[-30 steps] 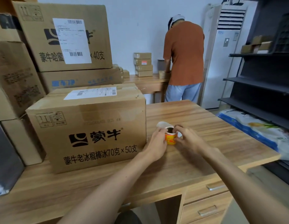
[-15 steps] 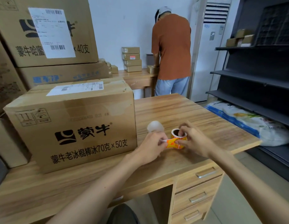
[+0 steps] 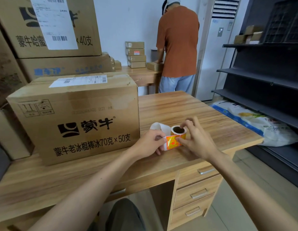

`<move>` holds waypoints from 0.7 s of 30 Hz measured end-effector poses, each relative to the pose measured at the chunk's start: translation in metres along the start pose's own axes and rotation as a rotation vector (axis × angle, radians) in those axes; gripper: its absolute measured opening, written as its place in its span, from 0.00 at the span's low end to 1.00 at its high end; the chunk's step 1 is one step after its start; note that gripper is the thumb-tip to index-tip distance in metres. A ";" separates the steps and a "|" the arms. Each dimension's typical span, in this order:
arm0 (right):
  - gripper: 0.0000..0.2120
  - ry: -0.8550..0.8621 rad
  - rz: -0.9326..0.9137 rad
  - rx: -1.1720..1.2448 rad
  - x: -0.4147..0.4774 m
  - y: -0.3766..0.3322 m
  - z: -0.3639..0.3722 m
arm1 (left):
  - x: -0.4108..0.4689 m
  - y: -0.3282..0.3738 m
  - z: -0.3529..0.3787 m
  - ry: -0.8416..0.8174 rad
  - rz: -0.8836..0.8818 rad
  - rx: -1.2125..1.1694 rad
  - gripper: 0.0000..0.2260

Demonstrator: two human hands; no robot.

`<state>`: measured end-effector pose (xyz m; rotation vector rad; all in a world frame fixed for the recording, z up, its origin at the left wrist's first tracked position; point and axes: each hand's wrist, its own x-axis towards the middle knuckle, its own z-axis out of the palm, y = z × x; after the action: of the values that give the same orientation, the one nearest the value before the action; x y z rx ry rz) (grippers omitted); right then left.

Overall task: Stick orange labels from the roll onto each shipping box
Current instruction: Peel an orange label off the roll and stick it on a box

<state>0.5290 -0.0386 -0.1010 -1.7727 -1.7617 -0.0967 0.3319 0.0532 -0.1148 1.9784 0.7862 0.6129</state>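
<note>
Where the two hands meet on the wooden desk [image 3: 194, 110], the label roll [image 3: 178, 132] stands on end with its dark cardboard core facing up. The right hand [image 3: 197, 141] holds it, with curled fingertips on the top rim and the thumb against the side. The left hand [image 3: 149, 145] pinches the white backing strip [image 3: 159, 127] between thumb and forefinger. The strip's free tail loops up and back behind the left hand's knuckles. Between the two thumbs one orange label [image 3: 171, 142] with red print faces the camera, still lying on the strip; whether any edge has lifted cannot be made out.

Just to the left of the left hand, close to its wrist, a large brown shipping box [image 3: 78, 122] with black Chinese lettering sits on the desk. A white waybill [image 3: 78, 81] is stuck to its top. Beyond and above that box, further cartons [image 3: 65, 68] are stacked.

Below the right forearm are the desk's drawers [image 3: 197, 192]. Far beyond the hands, a person in a rust-coloured shirt [image 3: 178, 40] stands facing away at a second table beside a stack of small parcels [image 3: 135, 55]. To the right of the right hand stand dark metal shelves [image 3: 269, 77], with a printed sack [image 3: 254, 120] on a lower one.
</note>
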 end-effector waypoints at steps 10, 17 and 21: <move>0.09 -0.027 0.064 0.090 -0.024 -0.030 0.008 | -0.003 0.011 0.004 -0.041 -0.019 -0.155 0.05; 0.08 -0.050 0.076 0.145 -0.025 -0.030 0.009 | -0.009 0.016 -0.001 -0.092 0.007 -0.124 0.08; 0.11 -0.024 0.114 0.144 -0.026 -0.032 0.009 | -0.012 0.019 0.000 -0.092 0.015 -0.081 0.08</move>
<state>0.4938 -0.0602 -0.1088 -1.7717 -1.6367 0.0968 0.3294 0.0374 -0.0998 1.9254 0.6811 0.5497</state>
